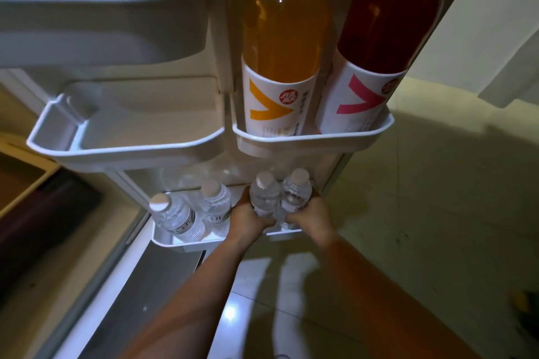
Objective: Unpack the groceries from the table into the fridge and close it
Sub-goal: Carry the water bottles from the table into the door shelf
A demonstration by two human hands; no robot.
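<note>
Nearest the camera, both forearms are reaching forward and down toward the lowest door shelf point(186, 243) of the open fridge. The left hand point(250, 220) is wrapping round the lower body of one small water bottle point(264, 194), and the right hand point(310, 214) is gripping a second water bottle point(294, 194) just beside it, so each hand is grasping its own bottle. The two bottles are touching or nearly touching, both standing upright with white caps pointing up, their long axes running straight up out of the fists. Their bases are hidden behind the fingers, so whether they are already resting on the shelf floor cannot be told.

To the left of the left hand, two more water bottles point(186, 217) are sitting in the same shelf, the outer one leaning. That leaves the right end of the shelf, directly under the held pair, as the open slot; the coming move probably turns on lowering both straight down and letting go.

Above and beyond the hands, an orange drink bottle point(281, 46) and a red drink bottle point(385, 32) are standing in the middle door bin point(315, 143).
</note>
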